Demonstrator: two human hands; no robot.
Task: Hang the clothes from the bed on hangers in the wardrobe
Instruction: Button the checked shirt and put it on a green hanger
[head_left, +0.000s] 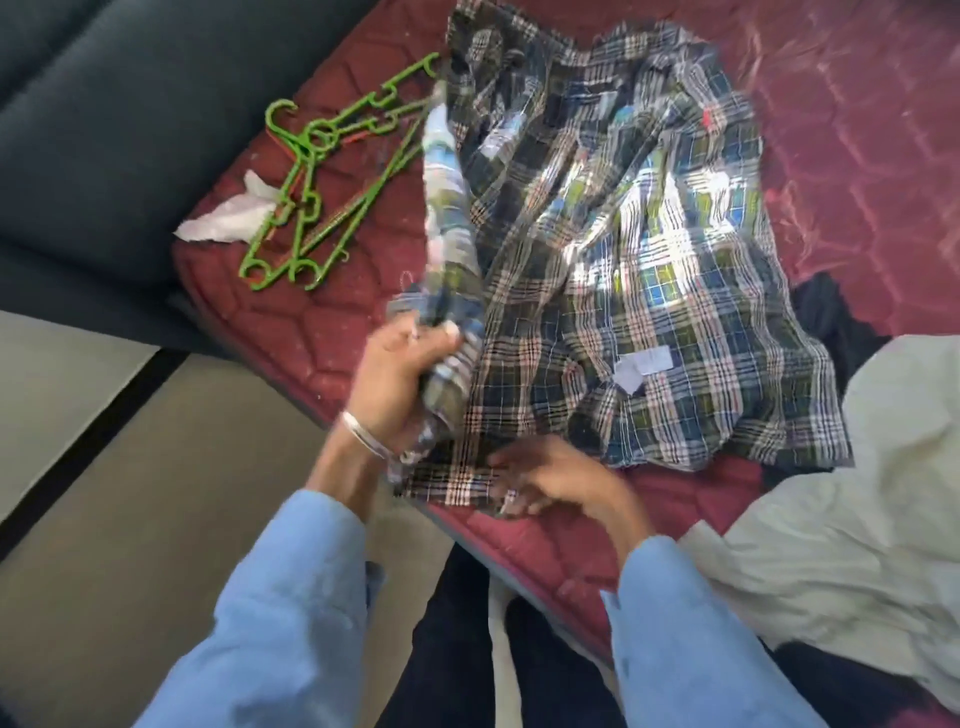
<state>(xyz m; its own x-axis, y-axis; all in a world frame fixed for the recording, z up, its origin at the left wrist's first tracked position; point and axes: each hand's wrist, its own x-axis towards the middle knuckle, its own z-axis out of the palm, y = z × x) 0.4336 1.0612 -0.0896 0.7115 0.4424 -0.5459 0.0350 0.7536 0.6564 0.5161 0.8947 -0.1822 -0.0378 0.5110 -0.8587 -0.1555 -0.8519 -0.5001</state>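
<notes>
Green hangers (317, 171) are lying left of the plaid shirt (623, 249), on the red mattress (322, 322). The left hand (400, 374) is gripping the shirt's bunched left edge. The right hand (550, 480) is lying on the shirt's near hem, fingers loosely spread. A pale garment (857, 499) is sitting right of the shirt.

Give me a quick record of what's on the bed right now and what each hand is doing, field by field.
surface: red quilted mattress
garment in hand: plaid shirt, spread out
left hand: grip closed on a bunched part of the shirt
right hand: resting on the shirt's near hem, fingers blurred
hangers: green plastic hangers piled left of the shirt, unused
other clothes: cream garment and dark garment at right
</notes>
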